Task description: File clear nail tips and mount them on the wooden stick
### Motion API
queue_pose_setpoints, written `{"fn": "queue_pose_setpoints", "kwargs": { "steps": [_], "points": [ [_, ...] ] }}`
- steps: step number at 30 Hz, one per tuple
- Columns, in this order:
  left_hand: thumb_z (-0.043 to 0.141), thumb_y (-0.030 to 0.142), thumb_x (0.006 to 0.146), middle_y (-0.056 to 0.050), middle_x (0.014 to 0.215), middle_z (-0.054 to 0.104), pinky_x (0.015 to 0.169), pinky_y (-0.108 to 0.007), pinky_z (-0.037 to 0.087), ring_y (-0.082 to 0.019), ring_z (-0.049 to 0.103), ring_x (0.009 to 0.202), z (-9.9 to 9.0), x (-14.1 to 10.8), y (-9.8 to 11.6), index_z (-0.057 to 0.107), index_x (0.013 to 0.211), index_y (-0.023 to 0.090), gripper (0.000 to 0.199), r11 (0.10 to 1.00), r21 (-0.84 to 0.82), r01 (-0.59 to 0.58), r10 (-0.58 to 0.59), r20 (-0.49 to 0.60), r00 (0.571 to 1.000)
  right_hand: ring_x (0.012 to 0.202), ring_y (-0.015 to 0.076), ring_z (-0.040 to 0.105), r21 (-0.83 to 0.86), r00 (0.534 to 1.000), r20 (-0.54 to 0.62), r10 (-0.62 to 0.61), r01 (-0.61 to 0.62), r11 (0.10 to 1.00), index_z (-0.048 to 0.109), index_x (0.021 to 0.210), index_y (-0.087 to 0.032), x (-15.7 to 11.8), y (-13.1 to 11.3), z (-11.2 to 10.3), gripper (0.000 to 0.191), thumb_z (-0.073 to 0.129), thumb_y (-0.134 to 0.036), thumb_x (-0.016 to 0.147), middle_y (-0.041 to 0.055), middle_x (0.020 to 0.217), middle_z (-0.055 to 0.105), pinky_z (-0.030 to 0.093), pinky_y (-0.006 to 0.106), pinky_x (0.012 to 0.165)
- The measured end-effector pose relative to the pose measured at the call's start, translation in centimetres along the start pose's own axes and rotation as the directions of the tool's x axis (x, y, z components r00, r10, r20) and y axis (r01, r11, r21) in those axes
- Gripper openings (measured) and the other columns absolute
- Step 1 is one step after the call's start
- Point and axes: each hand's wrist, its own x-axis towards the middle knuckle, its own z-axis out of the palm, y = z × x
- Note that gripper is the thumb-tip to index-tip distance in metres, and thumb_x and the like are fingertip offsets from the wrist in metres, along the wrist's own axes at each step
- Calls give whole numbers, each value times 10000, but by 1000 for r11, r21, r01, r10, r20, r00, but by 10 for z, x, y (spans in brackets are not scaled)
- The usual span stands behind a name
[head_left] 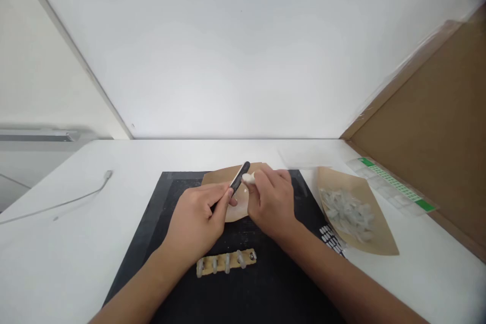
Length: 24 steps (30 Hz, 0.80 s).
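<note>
My left hand is closed around a nail file, dark on its broad face with a pale edge, which slants up to the right. Beside the file's upper part, my right hand pinches a small white, rounded piece; its exact kind is hard to make out. The piece is very near the file, and whether they touch is unclear. Beneath both hands lies a sheet of brown paper on a black mat. Closer to me, a tan strip carries several translucent nail tips in a row.
To the right, another brown paper bears a pile of translucent nail tips. Small pale oval stickers lie by the mat's right edge. A clear case with a green label sits near the cardboard panel. A cable crosses the table's left side.
</note>
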Motion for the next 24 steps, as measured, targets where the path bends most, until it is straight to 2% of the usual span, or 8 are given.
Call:
{"fn": "queue_pose_setpoints", "kwargs": {
  "steps": [4,8,11,15,18,22,24],
  "points": [
    [524,282,1025,26,800,770,678,-279,477,-153,706,698,-1,-1,0,744,790,233,326,1000,11,6,-6,20,1000,668,178,438,6,999,41,-23,22,1000,441,757,-226,1,-1,-1,236,515,-102,945,2,727,531,292,360,711],
    [535,277,1018,18,815,779,673,-274,479,-158,711,706,-1,-1,0,744,787,229,314,1000,16,13,-13,-5,1000,666,180,442,-51,999,-12,29,-30,998,468,765,-222,1,-1,1,229,515,-118,964,3,725,537,285,366,713],
    [524,267,1021,9,795,772,677,-276,479,-163,704,702,-1,0,0,748,795,227,321,1000,17,2,-2,26,1000,662,181,439,-11,999,51,3,-3,1000,458,751,-223,1,-1,2,239,499,-109,957,5,722,534,287,358,706],
    [518,280,1021,-9,772,763,641,-277,478,-173,698,681,-1,1,1,753,796,220,331,1000,10,2,-2,3,1000,675,182,463,-29,998,-17,59,-60,998,462,764,-222,3,1,1,231,520,-90,944,6,733,543,290,354,716],
    [530,281,1013,-12,772,768,644,-279,496,-178,707,682,0,1,2,749,774,219,330,1000,12,-8,8,-2,1000,663,179,463,18,999,40,27,-28,999,441,761,-227,5,1,-2,237,525,-102,943,0,723,547,295,346,710],
    [527,289,1016,-18,795,780,645,-285,519,-184,717,687,0,0,1,767,798,227,330,1000,9,-18,19,-24,1000,674,179,473,11,997,13,76,-76,997,435,770,-229,5,0,-1,236,523,-114,957,5,737,555,297,345,712],
    [531,283,1014,-15,783,780,651,-288,529,-183,714,674,0,0,0,773,805,229,324,1000,13,-25,25,-16,1000,677,181,476,25,997,55,54,-56,998,422,765,-231,4,0,1,243,521,-121,958,2,725,547,300,344,714]
  ]
}}
